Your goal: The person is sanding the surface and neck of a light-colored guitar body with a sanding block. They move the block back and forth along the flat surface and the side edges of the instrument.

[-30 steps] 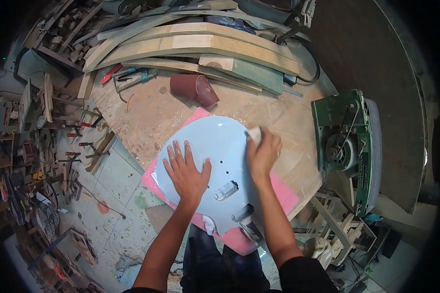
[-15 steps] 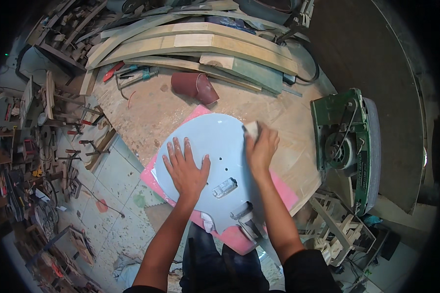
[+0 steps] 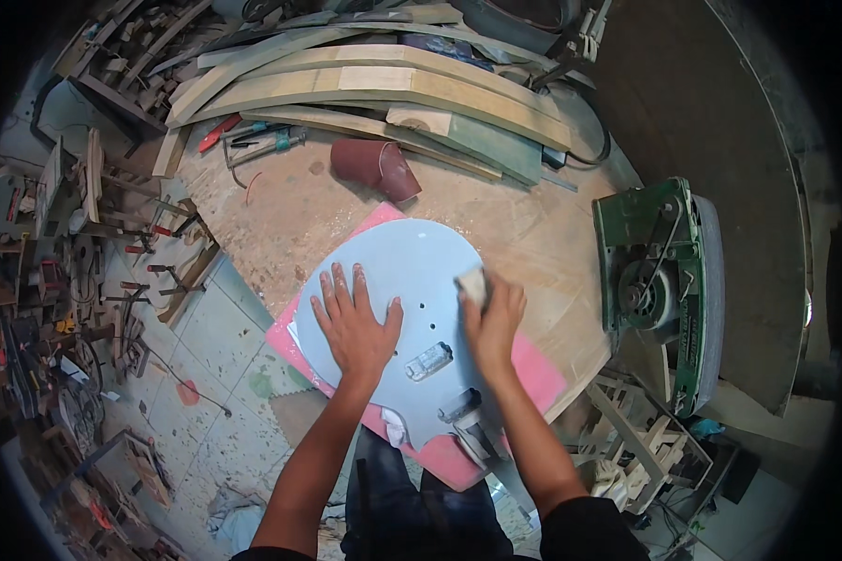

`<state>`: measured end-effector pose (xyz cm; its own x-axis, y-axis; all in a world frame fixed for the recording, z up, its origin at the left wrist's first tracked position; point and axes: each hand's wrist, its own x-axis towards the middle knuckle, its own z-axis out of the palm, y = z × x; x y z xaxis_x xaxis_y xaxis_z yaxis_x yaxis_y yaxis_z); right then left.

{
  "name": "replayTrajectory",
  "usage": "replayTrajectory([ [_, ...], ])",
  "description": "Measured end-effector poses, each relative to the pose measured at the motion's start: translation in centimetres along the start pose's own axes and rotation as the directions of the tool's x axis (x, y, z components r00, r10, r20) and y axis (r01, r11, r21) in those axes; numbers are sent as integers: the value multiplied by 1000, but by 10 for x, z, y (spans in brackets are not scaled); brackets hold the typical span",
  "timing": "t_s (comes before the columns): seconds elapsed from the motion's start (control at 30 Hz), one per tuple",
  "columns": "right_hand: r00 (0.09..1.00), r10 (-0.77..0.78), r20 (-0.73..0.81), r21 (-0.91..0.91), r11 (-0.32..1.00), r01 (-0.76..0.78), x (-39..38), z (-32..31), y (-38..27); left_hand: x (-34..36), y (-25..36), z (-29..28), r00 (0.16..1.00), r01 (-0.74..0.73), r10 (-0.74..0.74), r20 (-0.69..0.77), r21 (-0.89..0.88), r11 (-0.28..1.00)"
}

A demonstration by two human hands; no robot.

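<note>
A pale blue electric guitar body lies flat on a pink foam pad at the table's near edge. It has small drilled holes and cut pickup cavities; its neck end points toward me. My left hand rests flat on the left part of the body, fingers spread. In my right hand is a small beige block, seemingly a sanding block, pressed at the body's right edge. The block's underside is hidden. A white cloth pokes out beside the neck end.
Beyond the body lies a maroon sandpaper roll. Curved wooden pieces are stacked across the table's far side, near a clamp. A green belt machine stands at right. Wood scraps and clamps crowd the left floor.
My right hand and the block have shifted slightly left and toward me, from beside the edge onto the body's rim. The left hand stays in place.
</note>
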<state>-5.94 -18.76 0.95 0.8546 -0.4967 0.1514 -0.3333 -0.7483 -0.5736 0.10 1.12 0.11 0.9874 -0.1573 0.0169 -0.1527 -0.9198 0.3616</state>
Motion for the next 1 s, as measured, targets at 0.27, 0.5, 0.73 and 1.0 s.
replayTrajectory([
  [0.27,999,38,-14,-37,999,-39,75,12,-1,-1,10,3,1000,-16,16,0,-32,999],
  [0.5,996,-34,78,24,999,33,-5,-4,1,-1,2,-2,1000,1,-1,-17,-3,1000],
  [0.73,997,-76,-26,-48,996,75,57,9,8,-1,10,4,999,-10,8,-48,-28,1000],
  [1.0,994,-96,59,-18,995,97,58,4,17,-1,15,1,999,-1,-1,-39,-29,1000],
])
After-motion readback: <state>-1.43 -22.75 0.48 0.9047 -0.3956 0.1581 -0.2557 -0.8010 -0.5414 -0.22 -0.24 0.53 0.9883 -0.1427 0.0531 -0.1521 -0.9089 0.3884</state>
